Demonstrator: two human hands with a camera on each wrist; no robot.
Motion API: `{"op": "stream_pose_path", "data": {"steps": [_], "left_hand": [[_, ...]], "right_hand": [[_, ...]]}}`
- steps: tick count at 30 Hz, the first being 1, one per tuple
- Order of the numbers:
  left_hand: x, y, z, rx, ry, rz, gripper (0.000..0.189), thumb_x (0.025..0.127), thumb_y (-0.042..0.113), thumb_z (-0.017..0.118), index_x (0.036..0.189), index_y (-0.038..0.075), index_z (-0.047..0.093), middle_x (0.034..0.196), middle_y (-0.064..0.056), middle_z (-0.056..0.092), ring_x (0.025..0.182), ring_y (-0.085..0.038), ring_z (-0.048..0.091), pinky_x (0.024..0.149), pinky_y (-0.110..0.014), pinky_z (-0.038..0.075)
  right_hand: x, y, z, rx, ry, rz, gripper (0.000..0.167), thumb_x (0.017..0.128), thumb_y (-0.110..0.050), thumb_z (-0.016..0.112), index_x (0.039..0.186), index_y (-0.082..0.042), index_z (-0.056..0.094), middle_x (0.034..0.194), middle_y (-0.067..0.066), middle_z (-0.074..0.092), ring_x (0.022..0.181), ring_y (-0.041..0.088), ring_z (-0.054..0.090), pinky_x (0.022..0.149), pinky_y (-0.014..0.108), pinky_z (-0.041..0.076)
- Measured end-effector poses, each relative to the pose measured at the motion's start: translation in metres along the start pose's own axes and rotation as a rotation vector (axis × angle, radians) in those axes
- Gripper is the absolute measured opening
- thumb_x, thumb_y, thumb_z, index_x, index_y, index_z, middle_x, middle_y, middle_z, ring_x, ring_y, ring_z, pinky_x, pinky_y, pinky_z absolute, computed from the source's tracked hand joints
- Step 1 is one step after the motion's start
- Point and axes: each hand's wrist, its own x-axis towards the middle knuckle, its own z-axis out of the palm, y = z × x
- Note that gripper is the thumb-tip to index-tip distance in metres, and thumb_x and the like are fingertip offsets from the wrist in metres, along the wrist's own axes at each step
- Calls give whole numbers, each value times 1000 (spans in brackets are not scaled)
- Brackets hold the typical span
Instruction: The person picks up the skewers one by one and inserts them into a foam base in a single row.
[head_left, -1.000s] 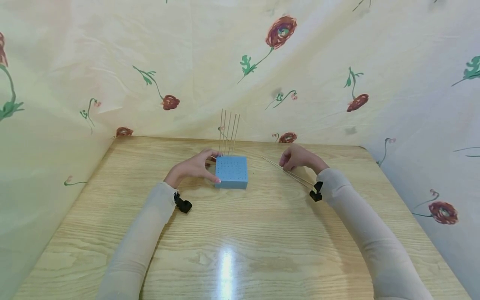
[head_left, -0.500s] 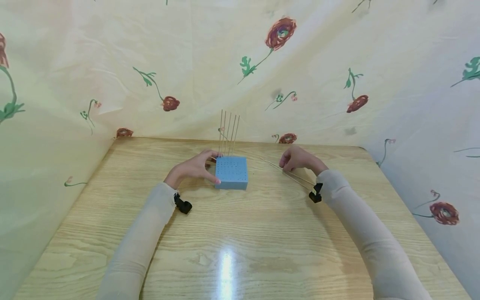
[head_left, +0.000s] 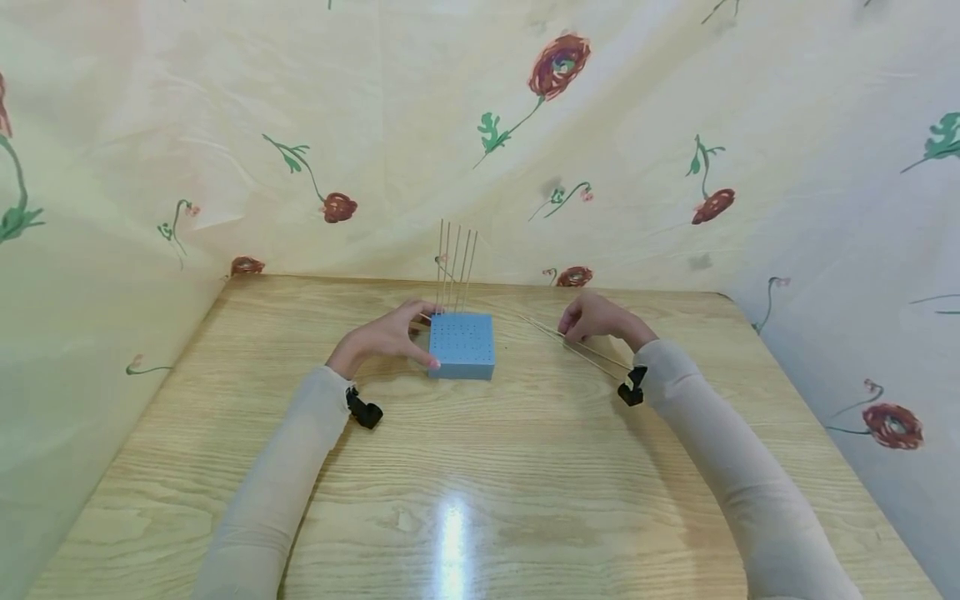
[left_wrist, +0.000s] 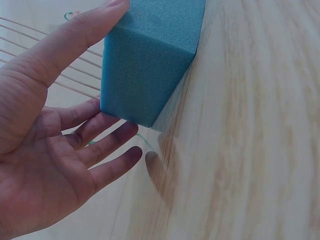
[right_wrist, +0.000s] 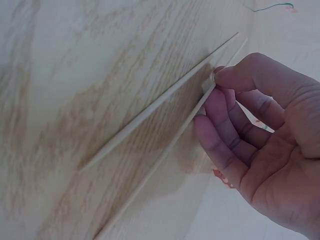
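Note:
A blue foam block (head_left: 462, 337) with rows of small holes on top sits on the table. Several thin wooden skewers (head_left: 441, 242) stand up from its back edge. My left hand (head_left: 381, 335) grips the block's left side, thumb on the front face and fingers at the back; in the left wrist view the lower fingers (left_wrist: 120, 162) spread loosely beside it. Right of the block, my right hand (head_left: 597, 317) pinches a wooden skewer (right_wrist: 172, 141) between thumb and fingertips, slightly raised at the pinch. A second skewer (right_wrist: 150, 110) lies beside it on the wood.
The pale wood-grain table (head_left: 465, 450) ends at a flower-printed cloth (head_left: 420, 125) that hangs behind and along both sides. Black wrist cameras (head_left: 364, 410) are strapped over the sleeves.
The skewer in my right hand has lifted slightly and parted from the one lying beside it. My left hand and the foam block have stayed in place.

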Motion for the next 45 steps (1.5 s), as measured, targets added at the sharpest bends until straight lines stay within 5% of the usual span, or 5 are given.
{"op": "stream_pose_path", "data": {"steps": [24, 39, 45], "left_hand": [[-3, 1, 0, 3, 1, -13, 92, 85, 18, 86, 159, 8, 34, 162, -17, 29, 148, -41, 33, 120, -60, 33], [-2, 2, 0, 20, 8, -31, 94, 83, 20, 89, 159, 11, 35, 162, -14, 29, 149, -39, 32, 121, -60, 32], [-2, 3, 1, 16, 4, -27, 95, 83, 22, 89, 160, 10, 34, 162, -15, 29, 149, -39, 32, 121, -60, 32]], "right_hand": [[-12, -20, -11, 71, -21, -52, 21, 92, -2, 69, 110, 8, 72, 97, 17, 73, 78, 16, 65, 79, 41, 62], [-9, -37, -22, 157, -25, -144, 23, 96, -2, 70, 111, 14, 68, 96, 15, 74, 80, 12, 71, 76, 33, 64], [-14, -46, -25, 247, 20, -170, 20, 97, -2, 69, 111, 12, 69, 101, 16, 73, 91, 26, 75, 81, 34, 64]]}}
